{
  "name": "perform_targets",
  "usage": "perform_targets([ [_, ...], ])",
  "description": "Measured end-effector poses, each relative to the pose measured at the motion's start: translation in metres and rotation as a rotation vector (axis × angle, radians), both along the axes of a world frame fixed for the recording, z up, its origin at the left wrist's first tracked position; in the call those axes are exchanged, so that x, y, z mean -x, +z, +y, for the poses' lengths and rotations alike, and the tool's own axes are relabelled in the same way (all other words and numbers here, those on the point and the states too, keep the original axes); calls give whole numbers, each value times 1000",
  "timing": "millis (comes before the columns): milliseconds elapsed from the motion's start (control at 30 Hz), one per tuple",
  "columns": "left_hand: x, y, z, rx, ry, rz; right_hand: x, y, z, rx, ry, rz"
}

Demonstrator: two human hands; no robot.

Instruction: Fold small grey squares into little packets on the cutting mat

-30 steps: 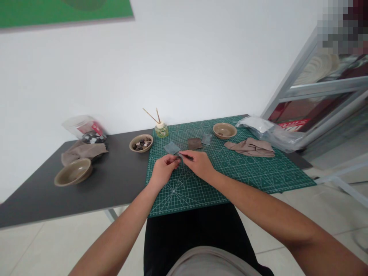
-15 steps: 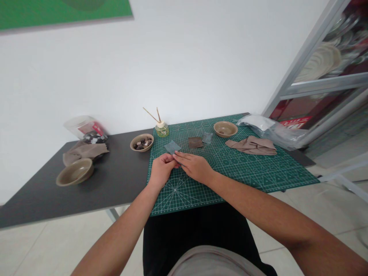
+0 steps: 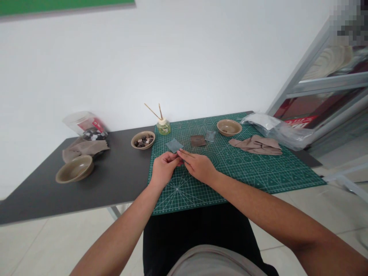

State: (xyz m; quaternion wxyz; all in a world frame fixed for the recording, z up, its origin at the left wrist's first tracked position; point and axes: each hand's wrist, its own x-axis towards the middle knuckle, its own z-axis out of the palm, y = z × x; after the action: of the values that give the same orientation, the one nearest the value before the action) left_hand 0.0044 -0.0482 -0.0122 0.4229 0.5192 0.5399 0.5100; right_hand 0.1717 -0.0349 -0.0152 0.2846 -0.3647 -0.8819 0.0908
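Note:
My left hand and my right hand meet over the front left part of the green cutting mat. The left fingers are pinched together at the right fingertips. My right hand's fingers lie close together, pointing left against the left hand's. A dark sliver of something shows among the fingers; what it is I cannot make out. Just beyond the fingertips lies a grey-blue square sheet. Farther right are a brown square sheet and a smaller grey-blue square, both flat on the mat.
A bowl of dark and pale chunks stands left of the mat, near a reed diffuser. Farther left are a tilted bowl, a brown cloth and a clear container. Rightward sit another bowl, a crumpled cloth and a plastic bag.
The view has shifted slightly. Both hands stay together in nearly the same place, with small finger movements; the dark piece between them shows less. The sheets and bowls lie as before.

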Motion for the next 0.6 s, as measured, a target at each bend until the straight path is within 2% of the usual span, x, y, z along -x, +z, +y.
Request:
perform_targets([
  [67, 1, -2, 1, 5, -3, -26, 0, 0, 0, -3, -12, 0],
  [233, 2, -3, 1, -34, 7, 129, 1, 1, -2, -9, 30, -24],
  [400, 0, -1, 0, -11, -13, -29, 1, 2, -1, -6, -17, 11],
  [600, 2, -3, 2, -100, 21, 155, 3, 2, -3, -18, 19, -52],
])
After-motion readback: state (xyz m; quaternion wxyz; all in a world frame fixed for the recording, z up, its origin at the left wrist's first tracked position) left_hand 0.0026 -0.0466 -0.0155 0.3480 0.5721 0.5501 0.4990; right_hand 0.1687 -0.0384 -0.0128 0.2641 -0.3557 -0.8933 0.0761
